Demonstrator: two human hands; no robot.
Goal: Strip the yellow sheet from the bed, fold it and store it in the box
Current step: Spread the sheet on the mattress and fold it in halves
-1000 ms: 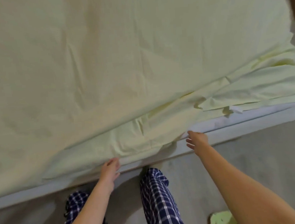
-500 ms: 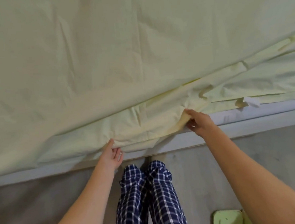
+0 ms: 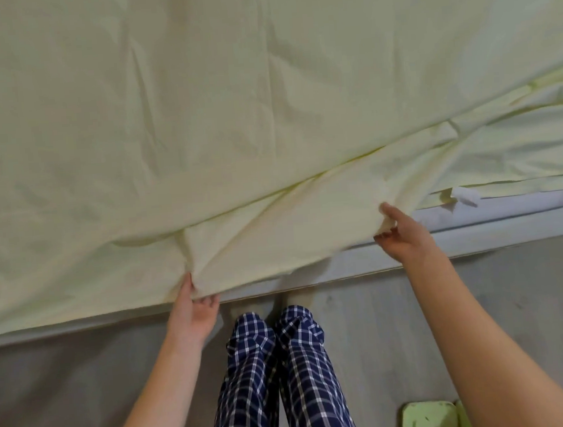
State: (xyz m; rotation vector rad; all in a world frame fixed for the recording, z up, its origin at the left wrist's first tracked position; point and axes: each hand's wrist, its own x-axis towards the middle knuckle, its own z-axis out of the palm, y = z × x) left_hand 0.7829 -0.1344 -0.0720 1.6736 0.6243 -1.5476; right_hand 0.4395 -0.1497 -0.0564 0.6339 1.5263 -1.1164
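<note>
Barely started on this one, I'd say. The yellow sheet covers pretty much the whole bed, wrinkled but spread out, and only its near edge is lifting.

Toward the left of that near edge, the left hand has the hem pinched, thumb on top and fingers curled underneath, so the cloth bunches into a little peak there. In the middle, the person's plaid trousers stand right up against the bed frame. Further right, the right hand pinches the same edge, raised a bit off the mattress. Past it, the sheet lies in a few stacked layers near the right end, with a small white tag poking out.

On the floor at bottom right there's a pale green plastic thing; can't tell what it is.

So: the edge is gripped, but pulling it off, folding and storing are all left.
</note>
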